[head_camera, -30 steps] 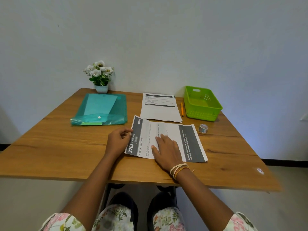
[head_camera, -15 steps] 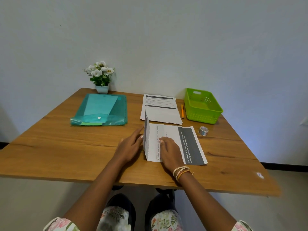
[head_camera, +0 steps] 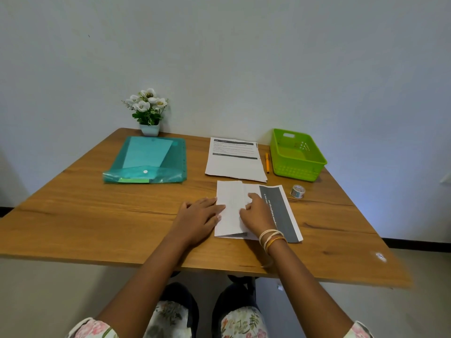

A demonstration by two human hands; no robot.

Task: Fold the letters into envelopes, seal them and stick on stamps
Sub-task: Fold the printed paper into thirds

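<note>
**Letter one fold in, envelopes and stamps untouched**

Hands meet at lower centre of the frame over a white printed letter sheet with a dark grey band lying on the wooden table. I see its left panel turned over onto the middle, blank side up; the grey-banded right panel lies unfolded. My left hand lies flat, fingers straight, its fingertips pressing the folded left edge and gripping nothing. My right hand rests on the folded panel with fingers loosely bent, pressing rather than holding.

I judge the task barely begun: one crease of the first letter made, a second fold to come. A stack of white printed sheets waits just above, at centre. At centre left a translucent teal plastic snap folder holds pale papers, possibly envelopes; I cannot tell. At right sit a lime-green plastic basket, an orange pen and a small patterned tape roll. Stamps are not visible.
</note>
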